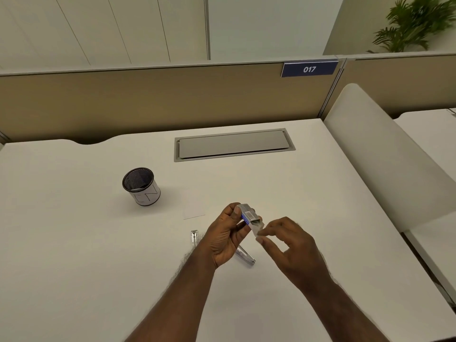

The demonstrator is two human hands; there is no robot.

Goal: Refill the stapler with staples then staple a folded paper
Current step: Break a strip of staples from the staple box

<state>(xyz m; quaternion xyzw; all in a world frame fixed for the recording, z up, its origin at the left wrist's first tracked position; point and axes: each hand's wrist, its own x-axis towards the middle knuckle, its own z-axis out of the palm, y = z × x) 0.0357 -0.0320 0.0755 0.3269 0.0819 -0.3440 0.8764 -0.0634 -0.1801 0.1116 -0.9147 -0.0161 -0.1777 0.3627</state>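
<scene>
My left hand (225,234) holds a small grey and blue staple box (248,213) above the desk, its open end toward the right. My right hand (287,245) pinches the white inner tray or flap (256,228) at the box's open end with thumb and forefinger. Under my hands lies the silver stapler (195,239), opened flat in a V; its other arm (246,256) shows below my left hand and the middle is hidden. A folded white paper (193,209) lies on the desk just beyond the stapler.
A black mesh pen cup (142,186) with a white label stands to the left. A grey cable hatch (233,144) is set in the white desk (74,243) at the back. A white divider (385,154) bounds the right side, a tan partition the back.
</scene>
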